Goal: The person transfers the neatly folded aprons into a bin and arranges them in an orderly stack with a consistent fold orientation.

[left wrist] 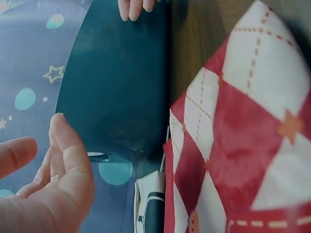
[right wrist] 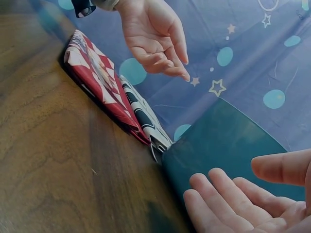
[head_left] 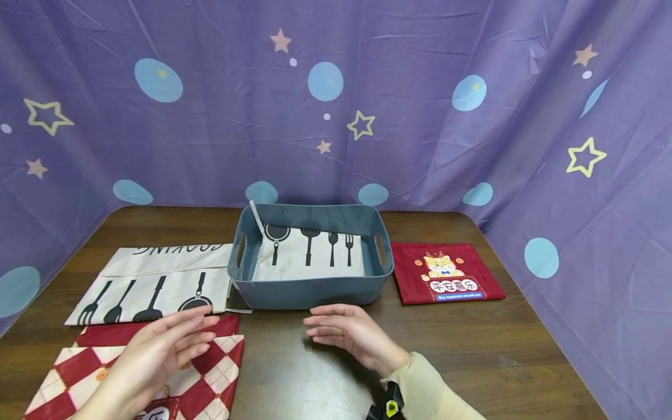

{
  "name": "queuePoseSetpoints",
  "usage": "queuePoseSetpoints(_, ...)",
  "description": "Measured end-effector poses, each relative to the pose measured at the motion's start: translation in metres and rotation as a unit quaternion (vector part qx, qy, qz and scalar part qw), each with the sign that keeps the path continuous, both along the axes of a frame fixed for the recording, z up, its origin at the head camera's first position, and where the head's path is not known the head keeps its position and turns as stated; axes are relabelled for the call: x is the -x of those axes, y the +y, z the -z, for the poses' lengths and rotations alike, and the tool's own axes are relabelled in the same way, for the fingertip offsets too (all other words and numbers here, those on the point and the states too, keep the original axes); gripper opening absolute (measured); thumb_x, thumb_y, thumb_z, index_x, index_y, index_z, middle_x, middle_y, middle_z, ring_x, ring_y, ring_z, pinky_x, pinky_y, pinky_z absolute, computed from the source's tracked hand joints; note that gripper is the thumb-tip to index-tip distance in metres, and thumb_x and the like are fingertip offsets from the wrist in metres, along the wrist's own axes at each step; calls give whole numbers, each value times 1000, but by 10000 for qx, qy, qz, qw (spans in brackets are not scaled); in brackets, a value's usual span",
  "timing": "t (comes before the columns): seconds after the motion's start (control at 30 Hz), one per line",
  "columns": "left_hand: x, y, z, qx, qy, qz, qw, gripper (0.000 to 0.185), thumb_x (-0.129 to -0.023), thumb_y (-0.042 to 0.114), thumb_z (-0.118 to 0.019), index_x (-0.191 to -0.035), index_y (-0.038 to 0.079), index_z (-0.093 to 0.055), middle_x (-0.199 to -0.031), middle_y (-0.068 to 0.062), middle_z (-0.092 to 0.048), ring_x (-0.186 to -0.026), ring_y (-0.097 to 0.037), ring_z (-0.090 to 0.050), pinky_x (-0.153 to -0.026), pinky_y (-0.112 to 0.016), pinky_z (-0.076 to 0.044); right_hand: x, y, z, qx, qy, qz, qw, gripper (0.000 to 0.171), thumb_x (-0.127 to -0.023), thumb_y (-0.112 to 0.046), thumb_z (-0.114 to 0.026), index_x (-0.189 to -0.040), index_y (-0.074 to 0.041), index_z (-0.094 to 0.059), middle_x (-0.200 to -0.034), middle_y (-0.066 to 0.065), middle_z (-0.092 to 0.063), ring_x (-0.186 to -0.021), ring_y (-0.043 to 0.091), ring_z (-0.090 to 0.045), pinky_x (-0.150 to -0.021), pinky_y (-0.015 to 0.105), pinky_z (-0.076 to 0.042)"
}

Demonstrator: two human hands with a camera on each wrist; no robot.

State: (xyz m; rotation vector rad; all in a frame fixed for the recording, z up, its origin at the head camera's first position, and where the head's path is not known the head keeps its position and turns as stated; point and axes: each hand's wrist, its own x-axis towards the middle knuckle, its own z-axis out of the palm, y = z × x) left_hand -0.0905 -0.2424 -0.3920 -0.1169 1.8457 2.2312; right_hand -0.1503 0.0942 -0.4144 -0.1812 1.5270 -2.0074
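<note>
My left hand [head_left: 165, 350] hovers over the red-and-white checked folded cloth [head_left: 217, 356] at the front left, its fingers extended and holding nothing. Before the blue-grey plastic basket [head_left: 315, 294], my right hand [head_left: 357, 337] is held with relaxed fingers and an empty palm. Inside that basket lies a folded white cloth [head_left: 294, 265] printed with black kitchen utensils. Another white utensil-print cloth [head_left: 173, 289], folded, sits left of the basket. To the right of it is a folded red cloth [head_left: 415, 274] with a cartoon animal. Both palms show bare in the right wrist view.
Everything lies on a dark brown wooden table [head_left: 504, 361]. A purple curtain [head_left: 409, 151] with stars and blue dots hangs behind and at the sides. Part of another red cloth [head_left: 115, 334] shows under the checked one. A black wrist strap [head_left: 392, 401] is on the right wrist.
</note>
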Motion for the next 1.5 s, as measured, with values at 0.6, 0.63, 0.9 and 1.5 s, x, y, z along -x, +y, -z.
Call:
queuePoseSetpoints(0.6,-5,-31,12,-132,-47,94,9999,36,-108,14,-40,-110,31,-71,-111,9,-73,-99,-15,-72,-84,-27,-59,-4,-13,7,45,8,6,10000,43,-97,-8,-56,-134,14,-49,-127,24,-65,-104,25,-71,-96,40,-56)
queuePoseSetpoints(0.63,-6,-32,11,-63,-53,60,9999,35,-108,15,-40,-109,32,-71,-110,10,-73,-98,-14,-72,-83,-26,-59,-4,-14,7,43,5,-3,10000,43,-97,-8,-56,-134,15,-49,-126,24,-65,-104,25,-71,-96,40,-56)
queuePoseSetpoints(0.9,-8,-41,11,35,153,-26,9999,37,-108,12,-39,-110,33,-70,-109,11,-74,-98,-12,-72,-81,-27,-60,-6,-20,8,19,-73,-15,10000,41,-97,-6,-56,-133,13,-52,-125,25,-65,-103,26,-71,-94,40,-56)
queuePoseSetpoints(1.5,-11,-51,11,158,-76,-299,9994,37,-108,13,-40,-105,34,-71,-106,13,-73,-94,-11,-72,-79,-27,-60,-11,-38,12,31,-215,-90,9997,42,-95,-6,-58,-132,12,-52,-129,29,-61,-101,25,-71,-94,42,-56)
